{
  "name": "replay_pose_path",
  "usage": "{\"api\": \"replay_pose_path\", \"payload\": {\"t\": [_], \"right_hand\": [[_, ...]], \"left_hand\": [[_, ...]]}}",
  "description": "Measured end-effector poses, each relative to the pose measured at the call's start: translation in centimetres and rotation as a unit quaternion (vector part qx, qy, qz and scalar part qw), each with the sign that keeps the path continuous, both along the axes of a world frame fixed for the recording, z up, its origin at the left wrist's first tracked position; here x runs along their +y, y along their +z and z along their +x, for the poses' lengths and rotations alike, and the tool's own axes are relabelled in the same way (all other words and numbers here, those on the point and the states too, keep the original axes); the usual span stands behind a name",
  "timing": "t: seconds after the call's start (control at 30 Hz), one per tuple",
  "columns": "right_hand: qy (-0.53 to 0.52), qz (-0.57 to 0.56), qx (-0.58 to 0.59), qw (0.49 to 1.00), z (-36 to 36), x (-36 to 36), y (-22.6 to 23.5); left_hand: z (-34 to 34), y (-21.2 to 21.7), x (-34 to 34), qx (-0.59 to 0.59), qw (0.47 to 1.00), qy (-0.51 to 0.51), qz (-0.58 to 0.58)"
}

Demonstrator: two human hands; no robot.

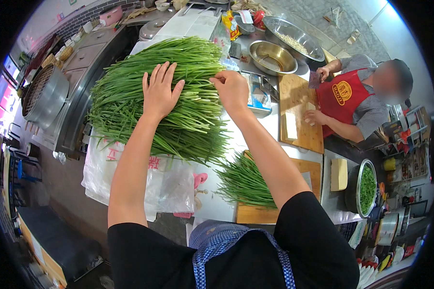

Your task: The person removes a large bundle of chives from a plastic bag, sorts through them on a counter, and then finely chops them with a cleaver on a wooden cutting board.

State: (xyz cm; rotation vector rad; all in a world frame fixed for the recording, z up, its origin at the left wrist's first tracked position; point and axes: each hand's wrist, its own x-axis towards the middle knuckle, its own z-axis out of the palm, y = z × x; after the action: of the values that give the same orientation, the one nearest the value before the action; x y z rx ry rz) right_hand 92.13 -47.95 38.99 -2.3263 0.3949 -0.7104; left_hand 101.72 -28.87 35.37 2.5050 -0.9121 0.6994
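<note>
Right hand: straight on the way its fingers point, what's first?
The pile of long green stalks; the right hand points left and looks to be at its edge. Beyond, the left hand seems roughly in line, though depth is unclear.

So the main chive pile (197, 108) lies left on the table (211, 176), partly over a plastic bag (171, 189). Nearer and right, another bunch (241, 182) sits on a cutting board (255, 215). Behind that, a second board (299, 91) with a block (290, 126) on it, then 2 metal bowls (265, 50) further back.
</note>
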Motion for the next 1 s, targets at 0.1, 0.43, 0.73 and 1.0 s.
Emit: {"api": "replay_pose_path", "payload": {"t": [0.1,0.43,0.73,1.0], "right_hand": [[-0.012,-0.07,-0.005,0.997,0.7,-0.2,-0.4],[0.011,-0.084,-0.136,0.987,-0.2,-1.9,-1.2],[0.087,-0.038,-0.106,0.99,0.5,-2.1,-1.3],[0.094,-0.021,-0.157,0.983,1.5,-2.0,-2.1]], "left_hand": [[0.0,0.0,-0.1,-0.01,1.0,-0.005,-0.006],[0.1,-0.1,0.0,-0.015,1.0,-0.001,-0.005],[0.1,-0.2,-0.3,-0.015,1.0,-0.005,-0.008],[-0.2,-0.2,-0.3,-0.021,1.0,-0.004,-0.013]]}}
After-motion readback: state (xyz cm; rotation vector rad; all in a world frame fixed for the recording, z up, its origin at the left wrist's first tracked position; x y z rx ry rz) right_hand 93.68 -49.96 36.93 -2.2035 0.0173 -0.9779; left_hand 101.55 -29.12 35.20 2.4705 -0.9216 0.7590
